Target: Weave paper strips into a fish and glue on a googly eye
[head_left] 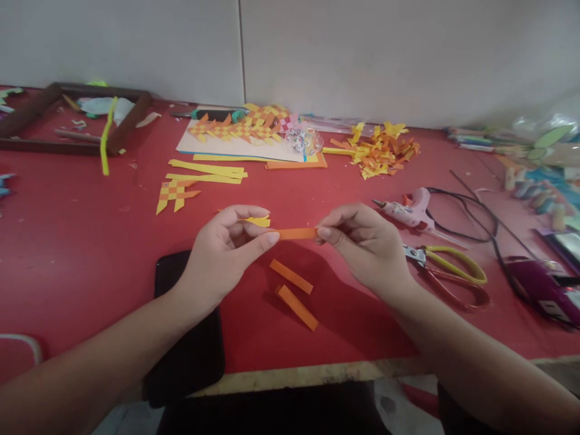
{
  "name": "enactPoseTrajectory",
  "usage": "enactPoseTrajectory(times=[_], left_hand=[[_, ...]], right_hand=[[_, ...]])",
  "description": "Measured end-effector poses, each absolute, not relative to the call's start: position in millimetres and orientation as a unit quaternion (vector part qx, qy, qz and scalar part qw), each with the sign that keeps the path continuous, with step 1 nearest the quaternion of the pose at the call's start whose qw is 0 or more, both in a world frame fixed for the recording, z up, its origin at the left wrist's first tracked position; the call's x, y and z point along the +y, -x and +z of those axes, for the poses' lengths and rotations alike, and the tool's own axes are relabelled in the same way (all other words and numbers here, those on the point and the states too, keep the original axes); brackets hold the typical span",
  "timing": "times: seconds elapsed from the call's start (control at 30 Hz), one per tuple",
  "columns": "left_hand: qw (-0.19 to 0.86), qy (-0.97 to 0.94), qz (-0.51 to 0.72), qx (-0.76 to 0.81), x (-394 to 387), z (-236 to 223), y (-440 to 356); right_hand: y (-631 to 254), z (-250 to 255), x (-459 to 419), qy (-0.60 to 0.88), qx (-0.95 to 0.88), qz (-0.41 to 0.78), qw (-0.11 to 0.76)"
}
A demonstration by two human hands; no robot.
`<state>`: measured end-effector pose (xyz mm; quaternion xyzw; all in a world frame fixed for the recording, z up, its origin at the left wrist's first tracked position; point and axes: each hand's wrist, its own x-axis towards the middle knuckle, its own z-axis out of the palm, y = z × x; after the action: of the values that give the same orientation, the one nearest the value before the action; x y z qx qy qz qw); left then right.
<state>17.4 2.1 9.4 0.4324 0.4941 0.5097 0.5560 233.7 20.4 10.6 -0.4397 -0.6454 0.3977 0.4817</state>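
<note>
Between my two hands an orange paper strip [296, 234] is stretched level above the red table. My left hand [222, 248] pinches its left end between thumb and fingers. The right end is pinched by my right hand [369, 241]. Below the strip lie two folded orange paper strips [298, 308], [291, 277], side by side at a slant. Behind my left fingers some yellow paper strips [259, 222] show in part. A small woven yellow-and-orange paper piece [173, 194] rests farther left, near long yellow strips [208, 172].
A black phone [190, 356] lies under my left forearm at the table edge. To the right are a pink glue gun [408, 211] with its cord and scissors [446, 266]. Paper scraps [385, 154], woven pieces [235, 130] and a brown frame [49, 145] stand at the back.
</note>
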Motion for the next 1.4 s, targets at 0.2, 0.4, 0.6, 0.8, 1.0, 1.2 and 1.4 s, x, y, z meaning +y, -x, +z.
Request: enactPoseTrajectory(times=[0.2,0.4,0.6,0.8,1.0,1.2,1.4], left_hand=[[0.674,-0.279,0.517,0.447,10,13,-14],[0.748,-0.186,0.505,0.387,11,18,-14],[0.742,-0.182,0.522,0.381,11,17,-15],[0.733,-0.173,0.530,0.389,13,16,-16],[0.722,-0.158,0.539,0.405,15,17,-15],[0.718,-0.155,0.548,0.402,17,16,-10],[0.718,-0.148,0.546,0.406,18,19,-8]], right_hand=[[-248,8,36,0.504,-0.633,0.323,0.491],[-256,-10,47,0.526,-0.796,0.121,0.274],[-248,-15,43,0.474,-0.836,0.116,0.251],[-259,4,46,0.412,-0.873,0.203,0.165],[-273,31,29,0.363,-0.909,0.204,0.006],[-296,19,12,0.290,-0.943,0.147,-0.063],[-294,3,53,0.438,-0.898,-0.039,0.021]])
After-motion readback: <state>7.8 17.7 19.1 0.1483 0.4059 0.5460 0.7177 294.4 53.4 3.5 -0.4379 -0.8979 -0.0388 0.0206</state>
